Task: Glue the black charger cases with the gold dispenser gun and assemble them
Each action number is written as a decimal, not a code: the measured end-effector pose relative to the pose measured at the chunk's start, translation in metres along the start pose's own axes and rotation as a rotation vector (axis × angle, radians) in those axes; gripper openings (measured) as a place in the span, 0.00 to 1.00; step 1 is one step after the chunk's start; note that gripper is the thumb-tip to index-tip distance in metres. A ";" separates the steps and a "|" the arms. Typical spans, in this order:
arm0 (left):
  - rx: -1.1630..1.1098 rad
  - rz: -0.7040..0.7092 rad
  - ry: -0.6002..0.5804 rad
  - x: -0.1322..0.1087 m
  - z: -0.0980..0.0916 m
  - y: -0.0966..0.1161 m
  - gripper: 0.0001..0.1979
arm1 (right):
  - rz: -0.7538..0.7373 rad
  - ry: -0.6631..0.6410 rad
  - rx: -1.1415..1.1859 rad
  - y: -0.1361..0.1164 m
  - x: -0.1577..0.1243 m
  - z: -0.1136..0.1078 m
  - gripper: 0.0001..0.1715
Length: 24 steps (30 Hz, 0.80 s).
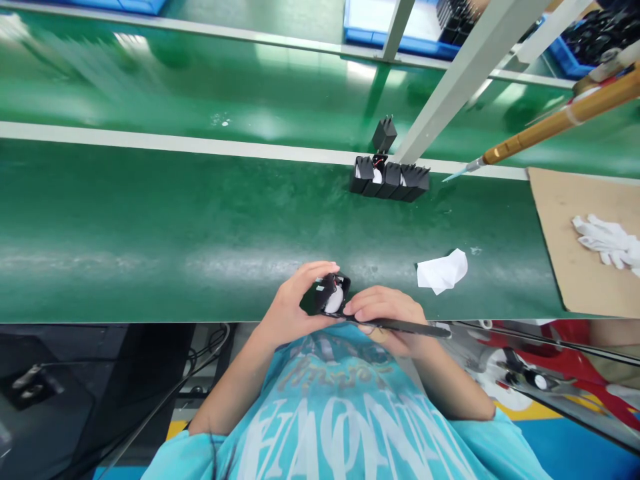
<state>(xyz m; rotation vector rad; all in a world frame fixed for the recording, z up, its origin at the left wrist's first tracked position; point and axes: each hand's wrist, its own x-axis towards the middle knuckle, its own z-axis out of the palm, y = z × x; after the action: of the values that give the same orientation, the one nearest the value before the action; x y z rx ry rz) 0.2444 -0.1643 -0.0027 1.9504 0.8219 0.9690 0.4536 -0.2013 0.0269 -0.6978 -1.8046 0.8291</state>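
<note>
My left hand (295, 303) is closed around a small black plug adapter housing (321, 293), with thumb and fingers on its opposite sides. The housing's open side shows a white round part (334, 300) and a bit of red wire. In my right hand (387, 310) is a long, flat black tool (415, 327), its narrow end at the housing's near edge and its wide end pointing right. Whether its tip touches the inside is hidden by my fingers. Farther back, a row of black adapter housings (390, 181) with prongs stands on the green bench (200, 220).
A single pronged adapter (385, 135) stands behind the row, beside a pale metal post (450, 87). A crumpled white paper (443, 271) lies to the right. Farther right are a hanging amber-handled tool (550, 130) and a cardboard sheet (560, 247) bearing white gloves (607, 241).
</note>
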 end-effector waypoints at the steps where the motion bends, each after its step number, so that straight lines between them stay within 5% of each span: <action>1: -0.002 -0.001 -0.003 0.000 0.000 0.000 0.34 | 0.007 0.007 0.009 0.000 0.000 0.000 0.09; 21: -0.003 -0.062 -0.067 -0.001 -0.002 0.000 0.32 | -0.051 0.063 -0.086 0.004 -0.002 0.002 0.11; 24: 0.031 -0.141 -0.087 -0.001 -0.007 -0.007 0.29 | 0.031 0.195 -0.102 0.008 -0.006 -0.005 0.14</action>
<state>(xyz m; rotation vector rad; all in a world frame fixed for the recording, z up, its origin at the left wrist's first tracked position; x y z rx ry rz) 0.2366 -0.1595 -0.0065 1.9184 0.9165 0.7875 0.4607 -0.2001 0.0188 -0.8450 -1.6715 0.6684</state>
